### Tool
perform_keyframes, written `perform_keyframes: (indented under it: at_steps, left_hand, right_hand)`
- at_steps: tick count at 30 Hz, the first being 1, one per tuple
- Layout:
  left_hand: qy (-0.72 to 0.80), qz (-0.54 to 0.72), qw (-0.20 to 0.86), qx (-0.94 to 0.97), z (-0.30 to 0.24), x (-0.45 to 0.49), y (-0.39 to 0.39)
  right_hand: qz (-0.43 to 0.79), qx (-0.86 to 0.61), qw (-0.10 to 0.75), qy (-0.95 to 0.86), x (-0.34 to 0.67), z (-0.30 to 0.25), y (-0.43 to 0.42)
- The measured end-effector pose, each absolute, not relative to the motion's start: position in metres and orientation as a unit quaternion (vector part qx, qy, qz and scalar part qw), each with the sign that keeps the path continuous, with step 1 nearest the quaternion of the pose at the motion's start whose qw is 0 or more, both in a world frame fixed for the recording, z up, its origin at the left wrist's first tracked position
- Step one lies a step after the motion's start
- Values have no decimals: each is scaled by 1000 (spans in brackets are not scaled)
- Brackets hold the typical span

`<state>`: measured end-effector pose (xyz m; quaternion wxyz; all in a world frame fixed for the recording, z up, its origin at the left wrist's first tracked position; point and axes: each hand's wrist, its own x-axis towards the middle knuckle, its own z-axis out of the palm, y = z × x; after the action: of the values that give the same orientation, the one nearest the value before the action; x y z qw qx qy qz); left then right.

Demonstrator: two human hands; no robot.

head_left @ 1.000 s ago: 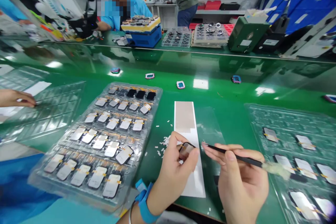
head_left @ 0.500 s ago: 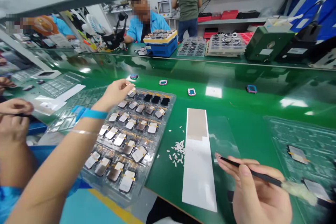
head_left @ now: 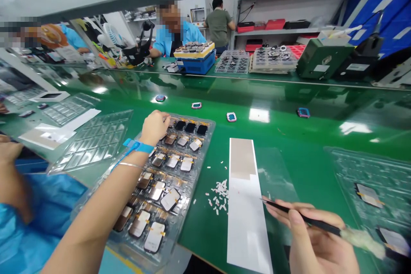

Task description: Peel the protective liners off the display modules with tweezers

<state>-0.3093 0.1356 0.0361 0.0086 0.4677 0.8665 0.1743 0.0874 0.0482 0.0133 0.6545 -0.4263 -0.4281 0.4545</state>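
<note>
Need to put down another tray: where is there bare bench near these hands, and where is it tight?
Bare green bench runs between the small pink cases and the white strip. A narrower patch lies between the clear film and the rightmost tray. Crowded around the left hand on the screen tray, and by the white flecks.

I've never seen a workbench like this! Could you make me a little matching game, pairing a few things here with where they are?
Things:
1. left hand
2. right hand
3. white scraps

Places or states:
A. gripping a black stick
B. at the far end of the parts tray
C. on the green bench, beside a white strip

Pairs: 1-B, 2-A, 3-C
</note>
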Motion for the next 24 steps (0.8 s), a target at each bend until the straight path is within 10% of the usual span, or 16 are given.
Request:
perform_keyframes:
  at_steps: [15,24]
  left_hand:
    - [814,278,95,502,44,-261,143]
    - [620,374,309,617,75,-116,-13]
  right_hand:
    - [465,-411,642,-449,92,5,47]
    - [346,-354,487,-720,95,32,48]
